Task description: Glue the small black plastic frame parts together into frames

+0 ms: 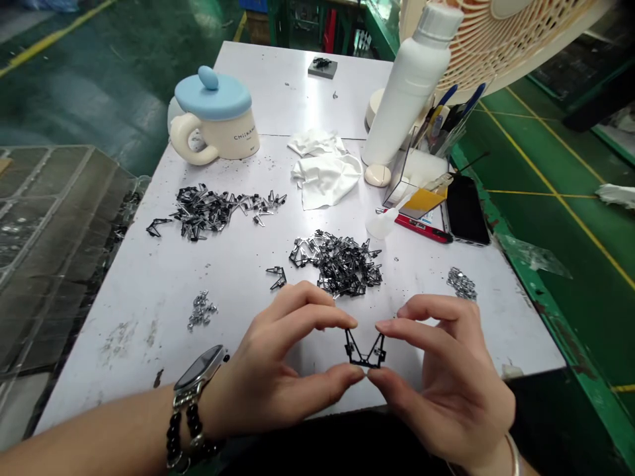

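Observation:
Between my two hands, near the front of the white table, is a small black angular frame part (366,361) with two upright arms and small metallic pieces on it. My left hand (292,360) pinches its left side between thumb and index finger. Its right side is pinched the same way by my right hand (441,370). Just beyond lies a pile of similar black parts (350,264), with one loose black part (278,277) to its left. Small silver metal pieces (201,309) lie left of my left hand, and more silver pieces (462,284) beyond my right hand.
Another pile of black parts (206,211) lies at left, below a lidded mug (228,135). White cloths (325,178) lie mid-table. At right stand a white bottle (411,86), a clear holder with tools (421,165), a phone (467,210) and a fan (496,39).

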Demonstrator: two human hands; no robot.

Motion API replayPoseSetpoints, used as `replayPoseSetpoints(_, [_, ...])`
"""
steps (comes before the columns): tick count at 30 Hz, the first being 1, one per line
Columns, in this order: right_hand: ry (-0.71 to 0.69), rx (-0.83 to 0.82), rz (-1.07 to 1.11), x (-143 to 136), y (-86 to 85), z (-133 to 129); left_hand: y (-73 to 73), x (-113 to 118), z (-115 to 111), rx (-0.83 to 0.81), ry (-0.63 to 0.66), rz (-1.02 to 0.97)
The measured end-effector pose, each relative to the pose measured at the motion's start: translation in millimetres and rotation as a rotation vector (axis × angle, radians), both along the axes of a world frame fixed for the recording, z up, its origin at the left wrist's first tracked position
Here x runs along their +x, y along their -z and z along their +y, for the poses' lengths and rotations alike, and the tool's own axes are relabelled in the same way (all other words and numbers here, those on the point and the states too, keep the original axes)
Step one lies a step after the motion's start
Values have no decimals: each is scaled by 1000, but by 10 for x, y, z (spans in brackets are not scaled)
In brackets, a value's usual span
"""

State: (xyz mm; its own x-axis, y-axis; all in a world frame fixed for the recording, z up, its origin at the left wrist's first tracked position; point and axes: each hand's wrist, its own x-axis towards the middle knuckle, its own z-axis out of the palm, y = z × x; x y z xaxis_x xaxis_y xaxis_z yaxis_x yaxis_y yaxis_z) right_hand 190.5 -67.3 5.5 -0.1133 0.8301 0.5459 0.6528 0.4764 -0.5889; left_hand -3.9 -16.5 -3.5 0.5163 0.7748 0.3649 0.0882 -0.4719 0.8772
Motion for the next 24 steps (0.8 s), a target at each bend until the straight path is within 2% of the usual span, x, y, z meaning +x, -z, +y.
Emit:
replayPoseSetpoints(2, [32,51,-71,-15,-45,5,-24,1,29,-250,117,-58])
replayPoseSetpoints(6, [64,77,-143,-65,-103,13,-38,27,70,-1023,344,-228])
replayPoseSetpoints(7, [70,77,-148,-79,-109,13,-34,36,71,-1177,367,-266])
replayPoseSetpoints(9, [83,74,-153,-102,-113,11,-29,48,66,-1353,361,-330])
replayPoseSetpoints(12, [87,72,-155,-124,-111,10,-30,55,54,-1447,328,-368])
replayPoseSetpoints(24, [53,72,-186,-138,-131,23,3,69,59,-1512,300,-353])
